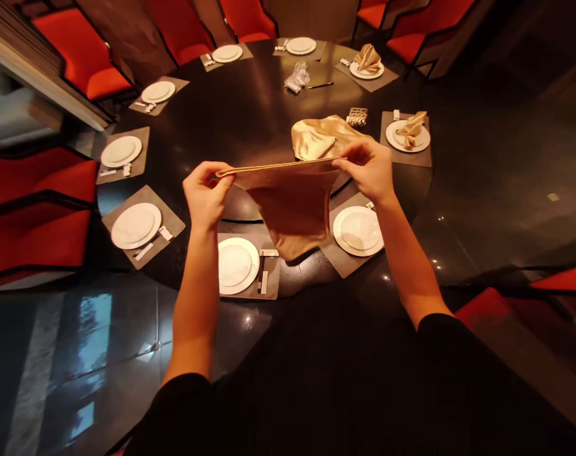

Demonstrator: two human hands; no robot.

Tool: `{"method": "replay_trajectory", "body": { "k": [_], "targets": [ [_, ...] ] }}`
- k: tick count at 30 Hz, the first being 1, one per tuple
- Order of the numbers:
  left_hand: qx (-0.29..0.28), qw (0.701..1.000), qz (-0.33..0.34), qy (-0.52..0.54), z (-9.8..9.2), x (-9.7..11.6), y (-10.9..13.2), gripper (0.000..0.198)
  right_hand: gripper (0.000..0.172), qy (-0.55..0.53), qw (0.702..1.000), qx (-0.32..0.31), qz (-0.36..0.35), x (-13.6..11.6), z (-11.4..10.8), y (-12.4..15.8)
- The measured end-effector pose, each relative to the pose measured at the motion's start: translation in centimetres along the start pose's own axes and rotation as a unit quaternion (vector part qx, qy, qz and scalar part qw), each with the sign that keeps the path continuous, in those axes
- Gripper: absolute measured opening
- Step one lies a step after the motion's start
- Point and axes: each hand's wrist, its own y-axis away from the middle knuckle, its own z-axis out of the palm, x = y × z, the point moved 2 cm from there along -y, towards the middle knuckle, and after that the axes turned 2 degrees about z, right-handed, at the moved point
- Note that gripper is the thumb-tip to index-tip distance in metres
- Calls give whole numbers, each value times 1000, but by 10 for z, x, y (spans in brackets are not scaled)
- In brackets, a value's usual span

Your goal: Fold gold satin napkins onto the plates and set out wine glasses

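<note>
Black sleeves (pixel 174 415) flank white plates (pixel 234 265) on placemats (pixel 272 278) below a gold napkin (pixel 292 206).

- No text, label, brand or number can be read anywhere in view
- Nothing readable on the napkin (pixel 292 209)
- White slips (pixel 264 282) beside the plates: any print too small to tell
- Plastic bag (pixel 296 77) on the far side: any print too blurred to tell
- Small holder (pixel 357 116): only a pattern shows, no legible marks
</note>
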Motion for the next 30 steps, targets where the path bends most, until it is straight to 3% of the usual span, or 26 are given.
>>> {"method": "replay_trajectory", "body": {
  "k": [1, 3, 5, 8, 10, 13, 15, 18, 21, 27, 30],
  "targets": [
    [30, 999, 9, 9, -4, 0, 9, 53, 41, -7, 1000, 10, 4, 1, -1, 7],
    [61, 998, -11, 14, -5, -3, 51, 51, 32, -17, 999, 7, 38, 11, -6, 41],
    [72, 990, -118, 31, 6, -18, 114, 46, 32, -21, 994, -25, 105, 38, -5, 93],
    [13, 941, -330, 70, 54, -53, 220, 37, 33, -24, 964, -96, 247, 104, 14, 182],
    [-15, 919, -387, 74, 91, -75, 279, 27, 29, 7, 929, -129, 346, 149, 31, 240],
    [-73, 867, -490, 53, 134, -98, 347, 15, 21, 58, 879, -188, 435, 196, 52, 314],
    [-95, 837, -538, 41, 149, -107, 380, 11, 22, 72, 859, -209, 462, 212, 56, 355],
    [-99, 812, -574, 42, 157, -115, 415, 13, 28, 78, 849, -232, 468, 223, 54, 400],
    [-91, 800, -591, 49, 158, -121, 433, 20, 19, 88, 849, -255, 454, 231, 52, 423],
    [-49, 797, -598, 66, 164, -134, 437, 28, 19, 106, 847, -183, 487, 241, 68, 420],
    [-26, 802, -593, 66, 169, -139, 431, 26, 22, 80, 823, -153, 541, 239, 77, 410]
  ]
}}
